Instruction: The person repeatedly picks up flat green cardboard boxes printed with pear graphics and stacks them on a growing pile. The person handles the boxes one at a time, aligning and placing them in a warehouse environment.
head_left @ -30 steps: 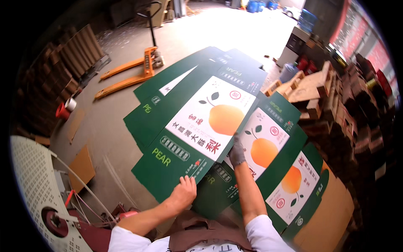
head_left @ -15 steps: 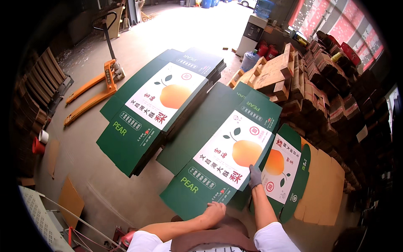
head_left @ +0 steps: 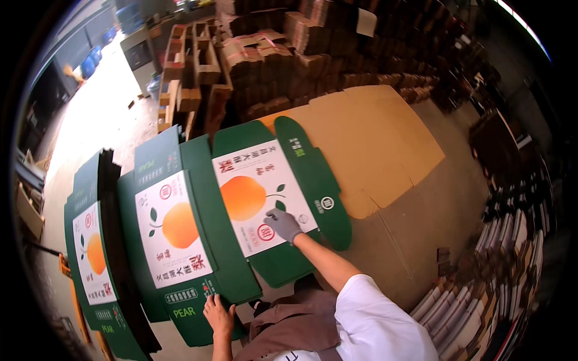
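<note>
My left hand (head_left: 218, 316), bare, rests on the lower flap of a flat green pear carton (head_left: 223, 265), its fingers spread and thumb apart. To the right lies another flat green carton (head_left: 289, 265) with a white panel and an orange fruit picture, turned the opposite way. On that panel, near the leaf picture, my right hand (head_left: 283, 224) in a grey glove touches down, fingers slightly bent and holding nothing I can see. At the left stands a stack of green cartons (head_left: 123, 265), its layered edges dark.
Plain brown cardboard (head_left: 373, 138) lies right of the green cartons. Wooden pallets (head_left: 186, 78) and bundled cardboard stacks (head_left: 259, 54) line the far side. Rows of folded board (head_left: 457, 307) stand at the lower right. A water dispenser (head_left: 138, 54) stands far left.
My view has swung to the right. My right hand has left the middle carton's edge and now lies on the right-hand carton. My left hand's fingers have spread out on the middle carton's flap.
</note>
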`<state>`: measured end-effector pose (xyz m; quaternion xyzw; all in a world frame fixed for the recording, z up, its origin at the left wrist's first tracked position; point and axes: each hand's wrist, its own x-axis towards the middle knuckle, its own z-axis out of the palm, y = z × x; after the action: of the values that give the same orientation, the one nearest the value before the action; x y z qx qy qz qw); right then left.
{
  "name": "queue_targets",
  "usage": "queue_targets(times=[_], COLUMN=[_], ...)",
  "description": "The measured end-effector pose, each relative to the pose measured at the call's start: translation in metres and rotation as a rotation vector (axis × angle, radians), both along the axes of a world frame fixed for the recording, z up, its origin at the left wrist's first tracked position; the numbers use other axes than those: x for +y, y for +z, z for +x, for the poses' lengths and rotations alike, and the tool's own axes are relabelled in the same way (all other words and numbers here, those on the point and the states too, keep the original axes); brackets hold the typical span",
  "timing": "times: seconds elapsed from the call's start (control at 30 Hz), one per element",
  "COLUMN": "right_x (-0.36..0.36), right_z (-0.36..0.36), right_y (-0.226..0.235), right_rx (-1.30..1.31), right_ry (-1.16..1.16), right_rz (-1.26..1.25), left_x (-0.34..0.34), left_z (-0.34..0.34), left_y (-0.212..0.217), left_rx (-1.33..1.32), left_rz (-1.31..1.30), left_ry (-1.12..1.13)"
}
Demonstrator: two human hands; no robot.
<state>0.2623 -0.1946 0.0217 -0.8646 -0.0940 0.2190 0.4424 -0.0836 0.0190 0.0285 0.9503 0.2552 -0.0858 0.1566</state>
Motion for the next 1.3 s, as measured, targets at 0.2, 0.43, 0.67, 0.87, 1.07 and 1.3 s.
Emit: queue_targets(times=[0.2,0.43,0.67,0.87,1.07,1.3], right_x=[-0.347,-0.542,-0.599,-0.535,-0.446,-0.212], right_z=[0.113,0.168,0.180,0.199,0.188,0.040], right_y=[-0.036,-0.045,-0.061,-0.011,0.223,0.405], right_rx=[0.022,0.003,0.088,0.021,-0.775,-1.161], right_ry=[-0.622,-0.851,-0.922,-0.957,-0.706,-0.091], right_rz=[-0.473,-0.854,-0.557,0.147,0.008,-0.111], left_x=[-0.007,0.009,0.016,0.007,-0.014,0.013], left_z=[0.051,0.064,0.094,0.085,0.101,0.131], left_y=[-0.006,-0.033,-0.056,-0.031,-0.018,0.043], left_rx=[0.098,0.127,0.246,0.214,0.234,-0.005], left_rz=[0.003,-0.019,0.004,0.091,-0.019,-0.353], left_ry=[0.118,0.134,0.239,0.319,0.316,0.209])
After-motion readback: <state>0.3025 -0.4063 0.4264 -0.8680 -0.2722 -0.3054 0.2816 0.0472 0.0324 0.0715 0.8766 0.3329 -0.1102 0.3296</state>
